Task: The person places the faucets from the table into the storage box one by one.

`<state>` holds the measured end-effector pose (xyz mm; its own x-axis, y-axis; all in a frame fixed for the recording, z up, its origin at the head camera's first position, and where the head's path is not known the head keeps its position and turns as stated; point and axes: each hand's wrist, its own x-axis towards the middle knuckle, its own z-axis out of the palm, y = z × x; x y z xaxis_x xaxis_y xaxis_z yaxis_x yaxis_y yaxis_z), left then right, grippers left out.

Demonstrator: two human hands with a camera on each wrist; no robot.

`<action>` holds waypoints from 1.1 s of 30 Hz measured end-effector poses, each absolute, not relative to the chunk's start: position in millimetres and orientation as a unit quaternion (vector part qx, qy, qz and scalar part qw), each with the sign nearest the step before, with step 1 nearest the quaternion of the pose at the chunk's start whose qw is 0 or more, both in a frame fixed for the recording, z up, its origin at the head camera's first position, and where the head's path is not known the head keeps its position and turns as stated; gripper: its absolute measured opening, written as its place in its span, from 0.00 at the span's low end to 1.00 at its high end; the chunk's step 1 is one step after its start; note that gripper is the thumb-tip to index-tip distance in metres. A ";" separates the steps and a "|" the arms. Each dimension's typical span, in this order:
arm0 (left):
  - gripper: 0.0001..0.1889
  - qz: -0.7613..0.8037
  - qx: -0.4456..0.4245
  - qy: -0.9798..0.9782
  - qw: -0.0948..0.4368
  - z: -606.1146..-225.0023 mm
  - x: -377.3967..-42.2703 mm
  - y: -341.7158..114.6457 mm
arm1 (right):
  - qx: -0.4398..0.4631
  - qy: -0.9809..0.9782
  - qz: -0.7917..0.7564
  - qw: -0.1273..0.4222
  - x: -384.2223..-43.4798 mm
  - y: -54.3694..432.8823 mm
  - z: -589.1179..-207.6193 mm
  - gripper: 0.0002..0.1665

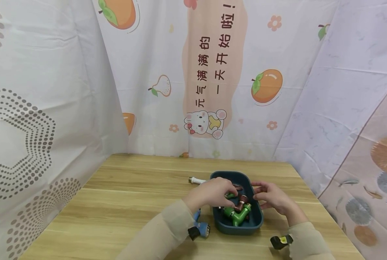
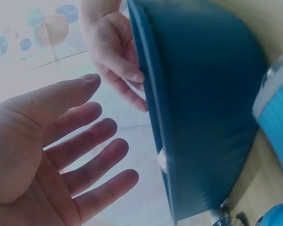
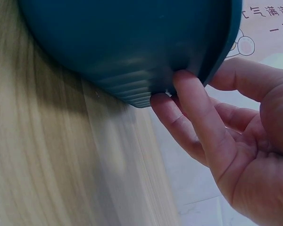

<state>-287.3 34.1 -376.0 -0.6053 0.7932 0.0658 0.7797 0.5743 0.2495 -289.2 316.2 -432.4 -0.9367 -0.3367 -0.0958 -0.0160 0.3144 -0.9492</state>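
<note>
A dark blue plastic bin (image 1: pixel 226 230) stands on the wooden table, holding a green Y-shaped pipe piece (image 1: pixel 240 216), a brown pipe piece (image 1: pixel 241 203) and other parts. Over its left side hangs my left hand (image 1: pixel 216 193), palm down. The left wrist view shows that hand (image 2: pixel 61 150) empty, its fingers spread and slightly bent, apart from the bin wall (image 2: pixel 203 103). My right hand (image 1: pixel 272 196) holds the bin at its right side. In the right wrist view its thumb goes over the rim and its fingers (image 3: pixel 198 108) press the outer wall.
Left of the bin lies a blue pipe piece (image 1: pixel 203 229), close to the left sleeve. A white pipe piece (image 1: pixel 197 180) with a metal end lies at the bin's back left. Patterned curtains (image 1: pixel 167 72) enclose the table (image 1: pixel 121 195) at the back and sides.
</note>
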 end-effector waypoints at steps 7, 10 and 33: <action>0.16 0.141 0.430 0.891 0.026 -370.3 -288.7 20.3 | -0.109 0.800 -0.573 0.138 -289.2 316.1 -432.4 0.40; 0.17 0.150 0.431 0.890 0.026 -369.2 -290.2 13.9 | -0.109 0.800 -0.574 0.138 -289.5 316.1 -432.6 0.40; 0.18 0.214 0.399 0.891 -0.009 -359.2 -288.4 -34.2 | -0.113 0.796 -0.578 0.140 -290.0 316.8 -433.1 0.40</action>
